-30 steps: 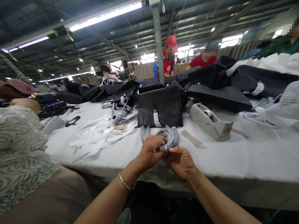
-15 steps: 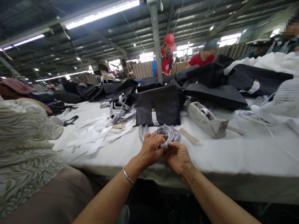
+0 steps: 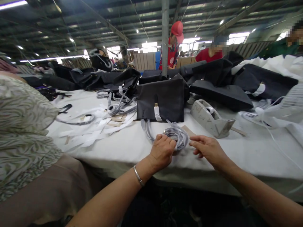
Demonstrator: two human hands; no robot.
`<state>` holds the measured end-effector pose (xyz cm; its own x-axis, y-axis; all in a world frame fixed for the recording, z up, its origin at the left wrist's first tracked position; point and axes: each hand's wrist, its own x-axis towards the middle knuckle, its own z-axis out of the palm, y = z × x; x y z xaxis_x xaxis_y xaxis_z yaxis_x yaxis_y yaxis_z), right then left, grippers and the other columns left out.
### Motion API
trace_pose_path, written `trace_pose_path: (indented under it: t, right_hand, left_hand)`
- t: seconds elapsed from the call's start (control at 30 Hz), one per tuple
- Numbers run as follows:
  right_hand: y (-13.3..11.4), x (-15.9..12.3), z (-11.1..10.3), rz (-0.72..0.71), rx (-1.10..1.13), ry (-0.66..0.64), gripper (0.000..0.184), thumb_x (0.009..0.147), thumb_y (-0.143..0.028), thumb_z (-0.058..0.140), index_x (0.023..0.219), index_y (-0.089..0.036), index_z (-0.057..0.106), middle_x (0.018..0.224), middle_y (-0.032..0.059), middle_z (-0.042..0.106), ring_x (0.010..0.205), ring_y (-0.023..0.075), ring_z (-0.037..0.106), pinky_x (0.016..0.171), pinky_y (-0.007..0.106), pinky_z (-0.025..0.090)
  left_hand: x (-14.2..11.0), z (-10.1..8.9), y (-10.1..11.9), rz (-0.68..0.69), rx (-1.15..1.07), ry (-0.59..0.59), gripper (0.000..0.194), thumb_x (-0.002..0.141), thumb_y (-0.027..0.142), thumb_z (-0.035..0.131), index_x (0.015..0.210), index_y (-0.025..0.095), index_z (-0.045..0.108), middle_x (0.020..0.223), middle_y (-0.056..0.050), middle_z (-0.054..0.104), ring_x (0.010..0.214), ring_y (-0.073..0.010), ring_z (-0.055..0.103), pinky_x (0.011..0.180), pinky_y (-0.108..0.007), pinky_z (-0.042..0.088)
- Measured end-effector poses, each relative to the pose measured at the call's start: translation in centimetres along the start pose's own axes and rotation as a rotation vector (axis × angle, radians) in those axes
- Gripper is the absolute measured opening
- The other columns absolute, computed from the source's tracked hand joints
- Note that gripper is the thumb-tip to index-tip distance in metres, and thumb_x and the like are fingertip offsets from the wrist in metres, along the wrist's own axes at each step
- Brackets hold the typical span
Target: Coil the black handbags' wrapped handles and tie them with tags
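Observation:
A black leather handbag (image 3: pixel 163 94) stands on the white-covered table, its gold clasp partly wrapped in white. In front of it lies a coiled bag strap (image 3: pixel 181 136) in greyish plastic wrap. My left hand (image 3: pixel 163 152) is closed on the near left side of this coil; its fingertips are hidden. Just right of the coil, my right hand (image 3: pixel 208 149) holds nothing, its fingers apart and pointing left. Beyond that hand sit a grey tape dispenser (image 3: pixel 211 123) and a partly covered brown card strip (image 3: pixel 188 130).
White paper strips (image 3: pixel 87 134) lie scattered on the left, near another wrapped strap (image 3: pixel 115 108). More black bags (image 3: pixel 220 93) are piled behind. A white fan (image 3: pixel 291 101) stands at right. A co-worker's patterned sleeve (image 3: pixel 23 116) is close on my left.
My right hand has let go of the coiled strap and moved right. My left hand stays on the coil. A looped strap now lies by the co-worker at left, and the view has shifted.

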<state>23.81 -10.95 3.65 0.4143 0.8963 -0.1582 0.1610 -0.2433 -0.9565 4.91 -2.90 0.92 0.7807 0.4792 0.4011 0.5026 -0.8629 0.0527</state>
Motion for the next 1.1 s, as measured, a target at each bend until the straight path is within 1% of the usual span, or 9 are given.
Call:
trace_pose_path:
  t: [0.07,0.1,0.2,0.3,0.43,0.67,0.77,0.97,1.1]
  right_hand:
    - [0.1,0.0,-0.9,-0.307,-0.27,0.185,0.022,0.073,-0.031,0.066,0.091,-0.018,0.068,0.077,0.0048,0.067,0.058,0.0151,0.055,0.06,0.031,0.045]
    - [0.0,0.0,-0.8,-0.453,-0.351,0.204,0.019,0.076,-0.03,0.063,0.09,-0.019,0.069,0.081,0.0046,0.067,0.06,0.0147,0.055,0.064,0.031,0.046]
    - [-0.8,0.8,1.1,-0.672,-0.536,0.019,0.018,0.083,-0.024,0.055,0.092,-0.021,0.07,0.09,0.0047,0.068,0.076,0.0168,0.06,0.076,0.03,0.046]
    - [-1.8,2.6,3.3,-0.608,-0.805,-0.171,0.022,0.083,-0.016,0.052,0.091,-0.023,0.072,0.091,0.0049,0.068,0.088,0.0191,0.06,0.082,0.029,0.043]
    - [-1.9,4.9,4.3,-0.51,-0.998,-0.276,0.016,0.082,-0.016,0.055,0.078,-0.02,0.071,0.084,0.0073,0.066,0.083,0.0204,0.058,0.073,0.029,0.04]
    - [-0.5,3.9,4.6,-0.548,-1.129,-0.199,0.02,0.088,-0.016,0.044,0.092,-0.018,0.064,0.1,0.0107,0.059,0.066,0.0165,0.055,0.059,0.03,0.034]
    - [-0.3,3.4,4.5,-0.529,-1.144,-0.196,0.022,0.089,-0.017,0.042,0.101,-0.017,0.061,0.103,0.0117,0.058,0.071,0.0187,0.057,0.062,0.031,0.035]
    - [-0.6,4.1,4.2,-0.457,-0.98,-0.225,0.016,0.089,-0.021,0.045,0.09,-0.018,0.061,0.099,0.0073,0.06,0.09,0.0207,0.057,0.076,0.031,0.038]
    - [-0.9,4.8,4.2,-0.402,-0.898,-0.227,0.014,0.085,-0.02,0.049,0.081,-0.017,0.062,0.093,0.006,0.061,0.087,0.0186,0.057,0.076,0.029,0.038]
  left_hand:
    - [0.4,-0.1,0.2,-0.011,-0.046,-0.036,0.01,0.076,0.015,0.059,0.085,0.017,0.057,0.086,-0.01,0.064,0.089,-0.0267,0.054,0.082,-0.041,0.033]
    - [0.6,-0.1,0.1,-0.021,-0.076,-0.045,0.009,0.076,0.015,0.059,0.085,0.017,0.057,0.086,-0.01,0.064,0.088,-0.0267,0.055,0.081,-0.04,0.033]
    - [0.9,0.1,-0.4,-0.029,-0.143,-0.07,0.01,0.078,0.016,0.058,0.087,0.017,0.058,0.088,-0.009,0.065,0.088,-0.0266,0.055,0.08,-0.039,0.032]
    - [1.0,0.3,-0.8,-0.039,-0.163,-0.088,0.012,0.079,0.018,0.06,0.091,0.017,0.059,0.09,-0.009,0.065,0.089,-0.0265,0.055,0.081,-0.039,0.032]
    - [1.3,0.3,-1.5,-0.029,-0.218,-0.112,0.02,0.077,0.023,0.066,0.096,0.019,0.06,0.094,-0.007,0.066,0.09,-0.0255,0.057,0.08,-0.036,0.033]
    - [1.7,0.5,-2.7,0.001,-0.382,-0.095,0.025,0.07,0.027,0.077,0.092,0.02,0.067,0.099,-0.006,0.064,0.095,-0.0248,0.057,0.081,-0.035,0.037]
    - [1.5,0.6,-2.6,-0.021,-0.394,-0.03,0.027,0.067,0.033,0.081,0.089,0.021,0.07,0.11,-0.008,0.059,0.102,-0.0254,0.053,0.084,-0.036,0.038]
    - [0.8,0.5,-2.1,-0.063,-0.295,-0.021,0.026,0.074,0.041,0.076,0.093,0.023,0.071,0.097,-0.004,0.062,0.095,-0.0229,0.052,0.087,-0.039,0.034]
    - [0.5,0.5,-2.0,-0.064,-0.286,-0.009,0.022,0.085,0.041,0.065,0.096,0.023,0.072,0.091,-0.004,0.065,0.095,-0.0219,0.052,0.09,-0.04,0.031]
